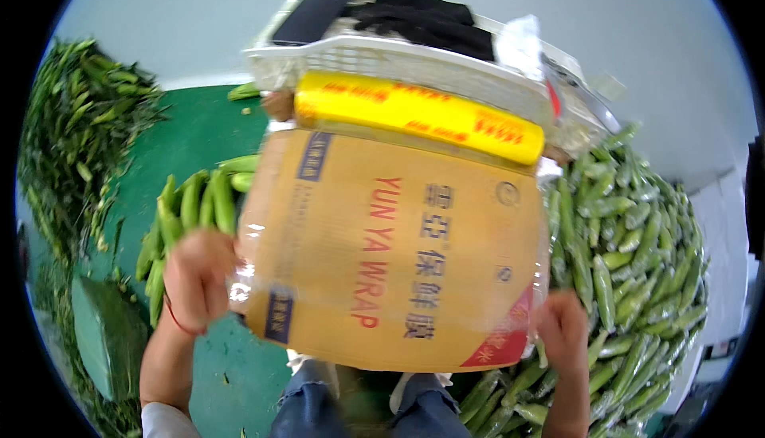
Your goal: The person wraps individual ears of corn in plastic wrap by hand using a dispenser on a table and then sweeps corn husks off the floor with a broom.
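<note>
A flat cardboard-box panel (343, 239), wrapped at its edges in shiny clear plastic, slopes up in front of me. Along its far edge lies a yellow printed roll (414, 115) of what looks like cling film. My left hand (203, 274) is closed in a fist beside the panel's left edge, next to several long green ears that look like corn in the husk (195, 203). At the panel's right edge my right hand (562, 326) is also closed. Both hands are slightly blurred, and what their fingers hold, if anything, is hidden.
A white plastic basket (430, 51) behind the roll carries a dark flat object (315, 14) and black cloth (426, 19). Film-wrapped green ears (629, 247) are heaped at right. Leafy green husks (80, 119) pile up at left on the green floor (227, 366).
</note>
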A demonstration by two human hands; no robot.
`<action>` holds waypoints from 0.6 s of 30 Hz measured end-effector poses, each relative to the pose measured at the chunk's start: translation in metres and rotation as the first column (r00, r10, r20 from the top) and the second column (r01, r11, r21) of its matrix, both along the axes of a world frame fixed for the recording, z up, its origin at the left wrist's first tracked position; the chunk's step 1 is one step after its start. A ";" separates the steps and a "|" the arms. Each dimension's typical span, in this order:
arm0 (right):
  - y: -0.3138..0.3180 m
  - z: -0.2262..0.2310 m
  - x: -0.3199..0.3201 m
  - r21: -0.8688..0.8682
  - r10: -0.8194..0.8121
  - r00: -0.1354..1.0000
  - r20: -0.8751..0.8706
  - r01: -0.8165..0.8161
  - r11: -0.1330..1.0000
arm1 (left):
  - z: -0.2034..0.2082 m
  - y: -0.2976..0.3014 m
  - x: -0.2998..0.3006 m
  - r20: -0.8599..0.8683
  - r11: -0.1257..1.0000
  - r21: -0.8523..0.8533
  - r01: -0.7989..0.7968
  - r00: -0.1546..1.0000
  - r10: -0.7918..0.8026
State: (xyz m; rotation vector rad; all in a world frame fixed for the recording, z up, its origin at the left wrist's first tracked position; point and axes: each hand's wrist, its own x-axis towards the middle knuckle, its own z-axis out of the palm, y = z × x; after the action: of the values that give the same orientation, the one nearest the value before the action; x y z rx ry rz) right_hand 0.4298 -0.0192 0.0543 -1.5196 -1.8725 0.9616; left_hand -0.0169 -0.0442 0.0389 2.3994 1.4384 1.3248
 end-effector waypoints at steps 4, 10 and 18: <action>-0.073 -0.045 0.008 -0.224 0.081 0.987 -0.142 -0.112 0.968 | -0.044 -0.103 -0.016 -0.175 0.971 -0.206 0.118 0.972 -0.155; -0.088 -0.083 -0.023 0.027 -0.021 0.997 0.076 0.019 0.999 | -0.167 -0.200 -0.057 -0.252 0.723 -0.457 -0.518 0.855 0.453; -0.080 -0.113 0.002 -0.187 -0.215 0.975 -0.062 0.200 0.962 | -0.320 -0.022 -0.159 -0.122 0.234 -0.721 -0.652 0.453 0.883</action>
State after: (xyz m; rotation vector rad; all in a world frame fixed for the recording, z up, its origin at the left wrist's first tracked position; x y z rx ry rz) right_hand 0.4318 -0.0994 -0.0582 -1.7159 -1.5678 1.0990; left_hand -0.1755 -0.0663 -0.2815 0.8236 2.5605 0.8368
